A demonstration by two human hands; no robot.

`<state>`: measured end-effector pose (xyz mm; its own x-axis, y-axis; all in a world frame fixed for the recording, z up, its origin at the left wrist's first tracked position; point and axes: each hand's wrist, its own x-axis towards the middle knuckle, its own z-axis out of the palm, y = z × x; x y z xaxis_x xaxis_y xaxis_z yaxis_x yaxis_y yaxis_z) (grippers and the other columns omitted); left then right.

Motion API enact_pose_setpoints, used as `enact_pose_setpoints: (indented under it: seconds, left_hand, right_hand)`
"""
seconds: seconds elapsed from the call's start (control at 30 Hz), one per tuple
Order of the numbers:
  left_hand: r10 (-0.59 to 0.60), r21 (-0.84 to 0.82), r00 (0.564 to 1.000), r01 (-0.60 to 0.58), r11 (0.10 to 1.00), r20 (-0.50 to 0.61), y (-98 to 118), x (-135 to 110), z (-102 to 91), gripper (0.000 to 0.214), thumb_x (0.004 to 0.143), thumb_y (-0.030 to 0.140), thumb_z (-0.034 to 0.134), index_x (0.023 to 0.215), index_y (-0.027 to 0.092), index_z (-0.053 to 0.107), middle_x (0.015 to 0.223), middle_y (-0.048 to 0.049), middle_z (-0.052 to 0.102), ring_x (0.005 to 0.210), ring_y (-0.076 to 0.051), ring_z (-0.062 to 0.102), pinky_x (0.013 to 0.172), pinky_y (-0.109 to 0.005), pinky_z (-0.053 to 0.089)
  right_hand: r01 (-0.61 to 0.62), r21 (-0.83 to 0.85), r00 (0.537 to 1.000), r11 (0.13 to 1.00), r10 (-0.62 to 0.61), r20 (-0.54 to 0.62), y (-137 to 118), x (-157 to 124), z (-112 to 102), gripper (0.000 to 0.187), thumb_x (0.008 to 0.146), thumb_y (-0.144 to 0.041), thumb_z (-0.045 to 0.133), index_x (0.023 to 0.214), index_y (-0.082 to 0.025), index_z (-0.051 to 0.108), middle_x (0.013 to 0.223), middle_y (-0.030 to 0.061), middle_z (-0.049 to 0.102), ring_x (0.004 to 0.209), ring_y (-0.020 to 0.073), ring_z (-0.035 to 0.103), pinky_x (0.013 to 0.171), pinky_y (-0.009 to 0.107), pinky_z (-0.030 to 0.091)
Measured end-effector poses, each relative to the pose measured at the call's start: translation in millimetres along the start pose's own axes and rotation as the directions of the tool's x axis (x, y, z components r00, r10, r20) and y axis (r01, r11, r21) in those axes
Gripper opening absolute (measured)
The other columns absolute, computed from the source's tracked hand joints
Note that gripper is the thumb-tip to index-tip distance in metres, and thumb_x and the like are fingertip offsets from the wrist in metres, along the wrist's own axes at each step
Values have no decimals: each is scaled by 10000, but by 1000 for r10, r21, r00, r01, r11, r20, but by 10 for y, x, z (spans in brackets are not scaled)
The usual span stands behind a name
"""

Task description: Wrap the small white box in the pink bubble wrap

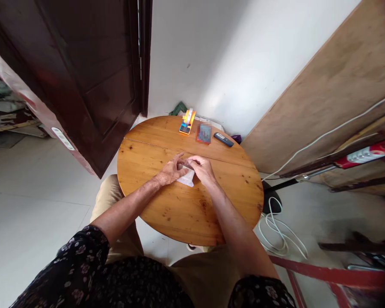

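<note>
At the middle of the round wooden table [167, 201], a small white packet [186, 178], perhaps wrapped in thin film, lies between my two hands. My left hand [173, 170] holds it from the left, thumb across its top and fingers reaching along its far side. With thumb and forefinger pinched together, my right hand [202, 169] is at the packet's far right edge. The fingertips partly hide that edge, so the exact bit pinched is not clear.
Along the table's far side stand an orange tape dispenser [188, 121], a blurred-out small item [204, 134] and a dark remote control [223, 139]. A white wall is behind, a dark door [93, 77] at left. Coiled white cable [280, 235] lies on the floor at right.
</note>
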<state>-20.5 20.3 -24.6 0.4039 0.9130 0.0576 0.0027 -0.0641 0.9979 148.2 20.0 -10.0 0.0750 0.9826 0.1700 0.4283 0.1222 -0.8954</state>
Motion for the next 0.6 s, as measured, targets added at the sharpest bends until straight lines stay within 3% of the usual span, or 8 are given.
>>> enact_pose_setpoints:
  seconds: [0.1,0.27,0.43,0.6]
  left_hand:
    - [1,-22,1000,-1,1000,-6,-19,2,-2,884,734,286,786,1516,178,388,1161,-84,662,803,-141,615,723,-277,515]
    - [11,-49,1000,-11,999,-2,-34,2,-2,888,730,294,790,1512,179,384,1138,-80,660,796,-135,604,720,-270,502]
    - [14,-56,1000,-13,998,8,-29,-14,-12,882,736,291,779,1514,185,378,1207,-102,635,834,-144,620,730,-274,511]
    - [17,-60,1000,-16,998,11,-14,-24,-38,889,733,289,787,1516,192,374,1275,-118,606,835,-131,609,728,-260,508]
  right_hand:
    - [-44,63,998,997,47,-39,36,-37,-30,212,785,-362,616,920,-224,703,839,21,742,816,219,696,803,376,561]
    - [-69,105,985,992,51,164,76,-62,-155,320,758,-352,688,1055,-236,679,1002,43,749,940,221,702,879,397,548]
    - [-112,156,977,981,80,197,71,13,-104,352,696,-398,784,977,-220,668,909,40,742,863,210,693,838,383,540]
    - [-97,168,986,981,72,152,54,61,55,261,747,-436,731,869,-215,665,779,8,705,730,179,657,733,341,532]
